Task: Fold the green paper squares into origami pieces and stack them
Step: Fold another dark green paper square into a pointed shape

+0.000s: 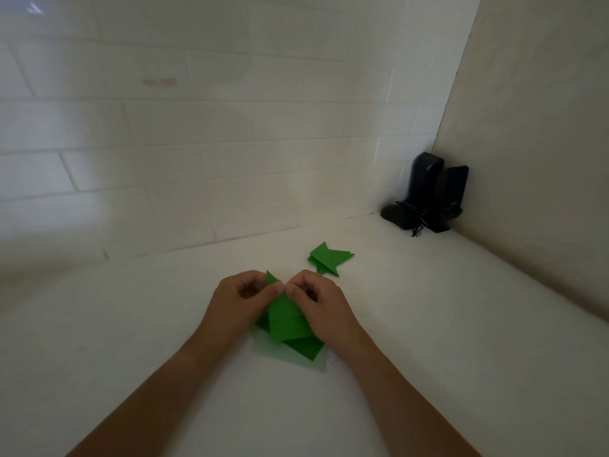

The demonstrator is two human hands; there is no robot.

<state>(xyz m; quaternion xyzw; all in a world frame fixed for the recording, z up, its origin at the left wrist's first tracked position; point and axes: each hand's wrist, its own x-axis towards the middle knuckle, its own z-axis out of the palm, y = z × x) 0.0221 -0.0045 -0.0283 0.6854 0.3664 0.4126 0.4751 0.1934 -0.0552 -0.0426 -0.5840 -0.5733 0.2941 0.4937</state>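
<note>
White counter (pixel 428 324) bore loose green squares (pixel 304 349). Left hand (pixel 240 305) and right hand (pixel 321 308) each pinched partly folded green sheet (pixel 285 319); finished pieces (pixel 328 258) stacked nearby.

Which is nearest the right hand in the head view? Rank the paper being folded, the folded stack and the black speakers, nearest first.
From the right hand:
1. Paper being folded, pinched in both hands.
2. Folded stack, just beyond, slightly right.
3. Black speakers, far right corner.
</note>
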